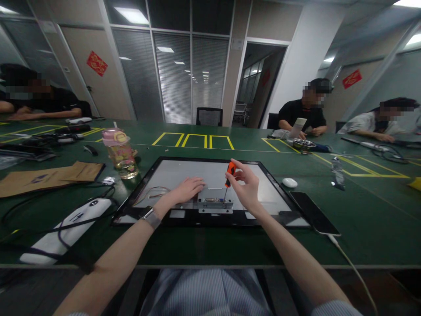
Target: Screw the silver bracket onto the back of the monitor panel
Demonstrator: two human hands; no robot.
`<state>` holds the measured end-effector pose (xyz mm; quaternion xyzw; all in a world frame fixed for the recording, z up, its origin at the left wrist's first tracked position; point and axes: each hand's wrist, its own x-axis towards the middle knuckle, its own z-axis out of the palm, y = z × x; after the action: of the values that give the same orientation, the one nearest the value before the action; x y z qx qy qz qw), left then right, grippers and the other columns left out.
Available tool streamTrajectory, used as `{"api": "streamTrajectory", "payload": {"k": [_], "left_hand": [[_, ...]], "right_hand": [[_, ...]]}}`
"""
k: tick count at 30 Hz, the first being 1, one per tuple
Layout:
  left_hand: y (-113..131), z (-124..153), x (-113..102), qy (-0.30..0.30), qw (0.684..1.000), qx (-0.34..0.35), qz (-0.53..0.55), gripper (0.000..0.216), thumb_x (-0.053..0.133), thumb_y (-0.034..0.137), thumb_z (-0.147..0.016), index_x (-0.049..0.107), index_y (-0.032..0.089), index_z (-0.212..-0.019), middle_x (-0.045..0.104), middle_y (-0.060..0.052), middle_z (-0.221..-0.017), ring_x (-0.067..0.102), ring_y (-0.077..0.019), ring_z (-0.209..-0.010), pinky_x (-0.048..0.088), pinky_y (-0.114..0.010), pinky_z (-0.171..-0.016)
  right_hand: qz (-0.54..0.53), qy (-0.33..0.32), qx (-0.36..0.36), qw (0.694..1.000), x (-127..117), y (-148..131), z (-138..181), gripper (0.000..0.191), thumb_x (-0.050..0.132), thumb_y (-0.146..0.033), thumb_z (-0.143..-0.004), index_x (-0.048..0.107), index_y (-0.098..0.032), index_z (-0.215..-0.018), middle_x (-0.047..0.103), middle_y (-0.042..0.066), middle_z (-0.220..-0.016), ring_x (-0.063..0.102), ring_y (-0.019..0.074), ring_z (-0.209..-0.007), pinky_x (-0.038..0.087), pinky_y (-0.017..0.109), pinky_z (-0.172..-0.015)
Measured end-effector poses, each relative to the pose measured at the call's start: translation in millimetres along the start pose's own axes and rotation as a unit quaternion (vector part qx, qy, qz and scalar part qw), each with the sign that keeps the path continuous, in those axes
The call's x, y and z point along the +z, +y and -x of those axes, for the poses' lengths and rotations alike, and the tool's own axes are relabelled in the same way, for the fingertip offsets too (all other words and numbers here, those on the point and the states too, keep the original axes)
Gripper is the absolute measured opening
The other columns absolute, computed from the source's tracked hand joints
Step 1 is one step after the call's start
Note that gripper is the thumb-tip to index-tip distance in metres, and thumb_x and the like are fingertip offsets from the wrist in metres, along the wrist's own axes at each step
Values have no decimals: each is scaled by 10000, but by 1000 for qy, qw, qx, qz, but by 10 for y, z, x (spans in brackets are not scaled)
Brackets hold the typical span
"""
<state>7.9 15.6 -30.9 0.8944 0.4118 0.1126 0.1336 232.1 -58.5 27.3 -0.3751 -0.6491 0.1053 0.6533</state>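
Note:
A flat display panel (263,193) with a black frame and a pale back lies in front of me on the green table. At its near edge sits a metal bracket (215,210) with connector ports. My right hand (247,183) grips an orange and black screwdriver (230,171) by its handle, the shaft pointing down at the bracket's right part. Whether the tip sits in a screw is too small to tell. My left hand (187,191) lies flat with fingers stretched out on the panel, just left of the bracket. Thin wires (153,193) run near the left wrist.
Left of the panel stand a pink-lidded bottle (120,151), a brown paper bag (49,177) and a white power strip (70,228) with black cables. On the right lie a phone (314,213) on a charging cable and a white earbud case (290,182). Several people sit across the table.

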Motion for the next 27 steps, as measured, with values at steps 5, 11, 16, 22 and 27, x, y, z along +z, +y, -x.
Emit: {"api": "streamTrajectory", "payload": {"k": [5,11,16,22,27], "left_hand": [[-36,-8,23,-4,1000,-1,1,476,202,503,-950,456,292,-1294,381,-30,-1440,318,-232,-1336,187,-453,-1104],[-58,-11,33,-2,1000,2,3,495,183,520,-947,443,296,-1303,370,-36,-1447,321,-230,-1335,200,-460,-1097],[-60,-17,37,2,1000,4,0,495,192,519,-946,451,287,-1298,389,-42,-1435,331,-228,-1330,206,-450,-1096],[-25,0,17,0,1000,-4,5,479,196,505,-950,453,291,-1294,385,-36,-1436,324,-228,-1334,197,-458,-1099],[-26,0,18,2,1000,3,0,492,191,507,-950,457,276,-1294,394,-42,-1430,336,-218,-1325,208,-442,-1099]], "right_hand": [[61,4,-90,994,12,-40,48,356,613,-187,-781,606,-284,-1123,588,19,-899,557,95,-610,554,243,-532],[61,11,-101,993,30,-38,70,357,609,-175,-786,595,-279,-1127,577,20,-900,565,100,-628,551,241,-526],[66,7,-94,993,45,-6,81,354,615,-178,-784,594,-279,-1122,579,11,-896,558,88,-602,539,232,-513],[64,4,-93,994,50,5,83,348,613,-172,-788,592,-277,-1119,578,15,-913,568,96,-627,542,237,-524],[69,17,-93,993,35,-9,75,345,614,-169,-783,592,-267,-1114,575,12,-891,568,95,-619,539,239,-522]]}}
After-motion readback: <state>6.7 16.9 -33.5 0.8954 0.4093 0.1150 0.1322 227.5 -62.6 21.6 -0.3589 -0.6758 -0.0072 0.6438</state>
